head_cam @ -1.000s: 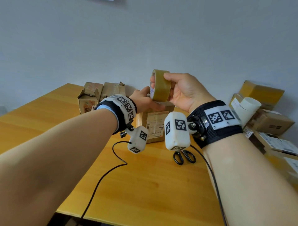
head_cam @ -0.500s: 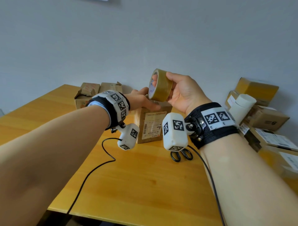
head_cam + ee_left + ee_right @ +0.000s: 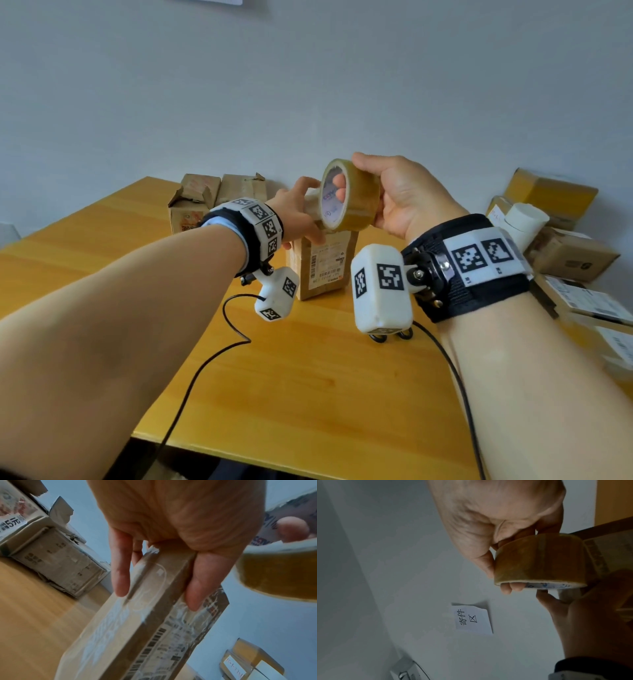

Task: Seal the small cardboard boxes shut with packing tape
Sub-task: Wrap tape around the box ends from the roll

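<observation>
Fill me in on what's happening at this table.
A person is taping up small boxes. The right hand holds a tape roll in the air, fingers through its core. The left hand grips the top of an upright box on the table. No tape strip visibly reaches the box yet. More boxes sit along the wall.

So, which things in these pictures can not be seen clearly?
- Scissors: head view, mostly hidden behind the right wrist camera.
- Box top: head view, covered by left hand and tape roll.
- Box label print: left wrist view, blurred.
</observation>
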Tool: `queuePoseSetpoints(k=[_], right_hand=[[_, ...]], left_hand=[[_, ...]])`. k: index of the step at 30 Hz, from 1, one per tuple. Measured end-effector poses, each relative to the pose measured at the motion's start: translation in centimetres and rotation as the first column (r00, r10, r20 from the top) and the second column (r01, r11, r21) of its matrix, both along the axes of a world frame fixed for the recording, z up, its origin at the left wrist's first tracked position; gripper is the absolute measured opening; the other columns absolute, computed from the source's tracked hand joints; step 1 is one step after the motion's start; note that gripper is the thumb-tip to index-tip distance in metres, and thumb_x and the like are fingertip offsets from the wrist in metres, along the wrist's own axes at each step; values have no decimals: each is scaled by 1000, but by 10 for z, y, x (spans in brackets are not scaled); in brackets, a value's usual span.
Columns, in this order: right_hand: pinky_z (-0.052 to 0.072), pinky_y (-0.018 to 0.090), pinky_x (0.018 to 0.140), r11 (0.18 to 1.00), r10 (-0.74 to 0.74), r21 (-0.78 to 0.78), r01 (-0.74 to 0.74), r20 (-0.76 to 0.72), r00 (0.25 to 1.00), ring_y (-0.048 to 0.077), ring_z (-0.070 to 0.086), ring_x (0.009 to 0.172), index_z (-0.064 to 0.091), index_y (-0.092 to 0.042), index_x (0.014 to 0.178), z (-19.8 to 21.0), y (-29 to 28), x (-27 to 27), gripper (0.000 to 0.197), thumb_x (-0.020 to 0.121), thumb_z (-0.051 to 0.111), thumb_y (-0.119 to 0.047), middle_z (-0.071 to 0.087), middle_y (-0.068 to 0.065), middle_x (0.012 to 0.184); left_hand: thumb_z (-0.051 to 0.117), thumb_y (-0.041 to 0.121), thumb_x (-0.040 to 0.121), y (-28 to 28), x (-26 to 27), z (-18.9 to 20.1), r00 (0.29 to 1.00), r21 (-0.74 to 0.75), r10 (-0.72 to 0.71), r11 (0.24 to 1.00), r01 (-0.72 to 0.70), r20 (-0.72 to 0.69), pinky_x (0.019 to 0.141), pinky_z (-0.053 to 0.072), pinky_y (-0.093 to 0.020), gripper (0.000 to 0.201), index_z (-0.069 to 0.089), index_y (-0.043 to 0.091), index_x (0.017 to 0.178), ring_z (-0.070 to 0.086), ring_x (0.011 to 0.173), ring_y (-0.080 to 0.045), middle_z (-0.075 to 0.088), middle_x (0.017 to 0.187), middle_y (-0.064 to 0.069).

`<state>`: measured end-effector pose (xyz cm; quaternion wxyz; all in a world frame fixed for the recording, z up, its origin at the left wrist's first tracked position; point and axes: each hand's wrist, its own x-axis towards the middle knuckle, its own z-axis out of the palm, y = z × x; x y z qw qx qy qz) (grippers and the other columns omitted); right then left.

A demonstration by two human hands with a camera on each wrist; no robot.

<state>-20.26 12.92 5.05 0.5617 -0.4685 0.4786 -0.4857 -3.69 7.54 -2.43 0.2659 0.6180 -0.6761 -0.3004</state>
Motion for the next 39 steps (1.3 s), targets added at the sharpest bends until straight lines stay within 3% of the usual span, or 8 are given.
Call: queuePoseSetpoints(k=[4, 10, 21, 26, 32, 36, 39], right_hand=[[59, 27, 56, 999, -18, 26, 20, -70, 997, 16, 73, 62, 69, -4, 115, -7, 7, -5, 25, 100, 64, -23, 79, 10, 84], [58, 25, 57, 997, -27, 70, 37, -148, 989, 15, 73, 64, 72, -7, 112, -25, 15, -16, 25, 99, 62, -26, 80, 8, 86], [54, 22, 49, 993, -40, 102, 66, -235, 971, 16, 69, 54, 71, -3, 113, -38, 20, -31, 28, 98, 61, -25, 78, 9, 79], [57, 25, 54, 988, -18, 143, 58, -268, 963, 17, 72, 60, 70, -4, 113, -53, 20, -32, 29, 98, 60, -27, 79, 10, 83], [58, 29, 60, 984, 21, 177, 26, -263, 965, 19, 75, 66, 67, -7, 114, -65, 17, -33, 26, 99, 59, -27, 79, 10, 83], [62, 35, 70, 982, 39, 187, 10, -259, 965, 21, 75, 67, 65, -7, 114, -72, 16, -31, 24, 100, 58, -25, 79, 13, 86], [61, 32, 64, 970, 55, 243, 9, -258, 964, 20, 73, 62, 64, -7, 112, -79, 17, -29, 22, 101, 58, -25, 78, 12, 82]], left_hand=[[85, 16, 71, 2, -2, 2, 1000, 15, 7, 1000, -7, 0, 55, 62, -36, 93, 30, 41, 141, 68, 85, -30, 48, 121, -10], [82, 16, 75, 1, 0, 6, 1000, 55, -3, 998, 4, -8, 57, 63, -37, 80, 37, 35, 138, 69, 83, -28, 58, 111, -9], [84, 17, 75, -5, -8, 6, 999, 74, -38, 997, 38, 3, 58, 63, -39, 80, 39, 39, 138, 69, 88, -31, 57, 116, -10], [83, 16, 75, -6, -10, 6, 999, 70, -41, 997, 41, 0, 60, 63, -41, 83, 36, 47, 136, 69, 88, -29, 61, 111, -10], [83, 16, 76, -5, -10, 7, 999, 67, -40, 997, 40, 1, 60, 63, -40, 67, 40, 41, 122, 70, 86, -30, 61, 108, -11], [83, 16, 76, -5, -10, 6, 999, 66, -41, 997, 42, -5, 61, 63, -41, 65, 42, 39, 121, 70, 86, -30, 61, 108, -11], [83, 15, 76, -3, -10, 6, 999, 68, -40, 997, 42, -25, 62, 63, -41, 64, 43, 38, 121, 71, 86, -30, 64, 106, -11]])
